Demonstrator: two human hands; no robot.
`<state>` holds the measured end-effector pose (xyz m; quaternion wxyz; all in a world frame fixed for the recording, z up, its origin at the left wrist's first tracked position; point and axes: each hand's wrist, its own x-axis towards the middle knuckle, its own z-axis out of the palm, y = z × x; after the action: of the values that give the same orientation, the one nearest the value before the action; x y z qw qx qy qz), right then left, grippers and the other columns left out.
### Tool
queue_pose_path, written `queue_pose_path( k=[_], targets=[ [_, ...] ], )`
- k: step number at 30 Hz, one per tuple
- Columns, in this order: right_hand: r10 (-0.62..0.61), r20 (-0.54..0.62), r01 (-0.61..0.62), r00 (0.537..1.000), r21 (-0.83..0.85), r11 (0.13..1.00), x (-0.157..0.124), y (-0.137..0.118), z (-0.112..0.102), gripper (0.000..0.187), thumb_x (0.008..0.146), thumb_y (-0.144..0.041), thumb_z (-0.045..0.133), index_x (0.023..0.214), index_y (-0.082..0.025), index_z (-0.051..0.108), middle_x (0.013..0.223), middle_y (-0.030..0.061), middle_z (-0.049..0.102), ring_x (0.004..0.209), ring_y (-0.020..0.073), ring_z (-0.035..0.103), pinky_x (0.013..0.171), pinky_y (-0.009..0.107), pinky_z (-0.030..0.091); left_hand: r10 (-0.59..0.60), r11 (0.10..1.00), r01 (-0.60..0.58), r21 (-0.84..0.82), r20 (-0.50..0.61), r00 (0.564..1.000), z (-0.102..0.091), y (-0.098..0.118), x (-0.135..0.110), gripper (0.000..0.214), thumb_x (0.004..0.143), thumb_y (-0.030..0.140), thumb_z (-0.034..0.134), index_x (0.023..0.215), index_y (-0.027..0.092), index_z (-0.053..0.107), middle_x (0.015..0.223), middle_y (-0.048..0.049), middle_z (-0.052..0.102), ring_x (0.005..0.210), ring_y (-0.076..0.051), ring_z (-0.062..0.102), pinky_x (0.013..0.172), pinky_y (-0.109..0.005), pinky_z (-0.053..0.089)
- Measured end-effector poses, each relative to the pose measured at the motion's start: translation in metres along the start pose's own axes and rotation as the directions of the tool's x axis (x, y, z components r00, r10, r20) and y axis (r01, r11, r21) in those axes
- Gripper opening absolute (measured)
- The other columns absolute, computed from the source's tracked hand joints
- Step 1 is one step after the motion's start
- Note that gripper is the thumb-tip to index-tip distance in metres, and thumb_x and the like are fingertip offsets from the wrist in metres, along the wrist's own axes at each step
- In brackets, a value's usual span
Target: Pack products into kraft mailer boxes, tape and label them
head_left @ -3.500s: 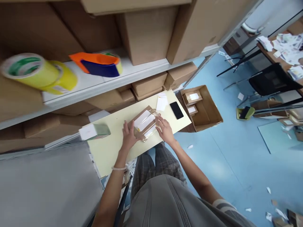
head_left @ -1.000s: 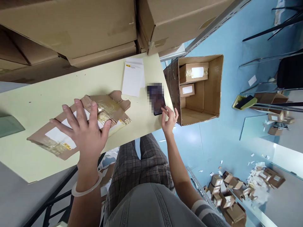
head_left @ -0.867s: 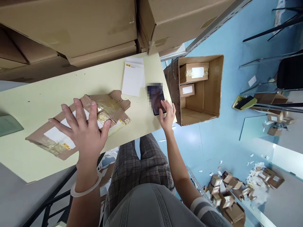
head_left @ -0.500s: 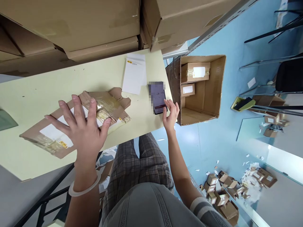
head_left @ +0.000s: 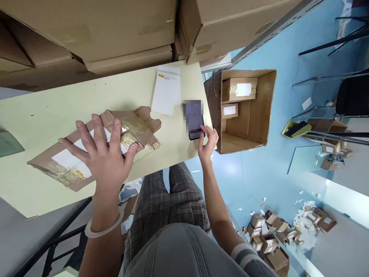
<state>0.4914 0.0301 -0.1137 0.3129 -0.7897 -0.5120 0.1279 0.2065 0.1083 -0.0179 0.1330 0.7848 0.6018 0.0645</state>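
Note:
My left hand (head_left: 105, 154) lies spread across a flattened cardboard box (head_left: 134, 125) on the pale table. Shiny tape and white labels show on the cardboard around the fingers. At the table's right end lies a smartphone (head_left: 193, 117) with a dark screen, part of it blurred out. My right hand (head_left: 208, 144) is at the phone's lower right corner, fingers slightly bent and apart, fingertips on or just over the screen. It grips nothing. White paper sheets (head_left: 165, 92) with a small yellow print lie left of the phone.
Large cardboard boxes (head_left: 129, 30) line the table's (head_left: 57, 104) far side. Right of the table stands an open carton (head_left: 263, 111) holding small labelled boxes (head_left: 240, 89). A heap of used boxes (head_left: 268, 234) and paper scraps lies on the blue floor. Chairs (head_left: 353, 94) stand at far right.
The view has shifted slightly. My right fingers have moved a little at the phone's lower edge, and the screen's digits no longer show. My left hand stays on the flattened box.

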Motion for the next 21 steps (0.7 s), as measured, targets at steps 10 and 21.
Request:
queue_pose_path(
  k=[10,21],
  targets=[
    [-0.063,0.117,0.061,0.991,0.021,0.998,-0.033,-0.026,0.011,0.013,0.097,-0.028,0.046,0.102,-0.022,0.056,0.077,0.0028,0.053,0.078,0.0206,0.054,0.081,0.038,0.039,0.015,0.998,-0.017,-0.059,-0.027,1.000,0.002,-0.004,0.000,0.094,0.080,0.063,0.064,0.156,0.039,0.015,0.166,0.0025,0.002,0.153,-0.037,-0.001,0.113,-0.072,-0.014],
    [-0.341,0.283,0.282,0.896,0.229,0.932,-0.062,-0.064,0.030,0.009,0.096,-0.022,0.049,0.103,-0.021,0.055,0.076,0.0017,0.058,0.076,0.0188,0.055,0.080,0.036,0.040,-0.118,0.944,0.108,-0.310,-0.013,0.993,0.001,-0.003,0.003,0.100,0.062,0.061,0.081,0.149,0.041,0.036,0.165,0.0024,0.015,0.153,-0.037,-0.001,0.107,-0.063,-0.034]
  ],
)
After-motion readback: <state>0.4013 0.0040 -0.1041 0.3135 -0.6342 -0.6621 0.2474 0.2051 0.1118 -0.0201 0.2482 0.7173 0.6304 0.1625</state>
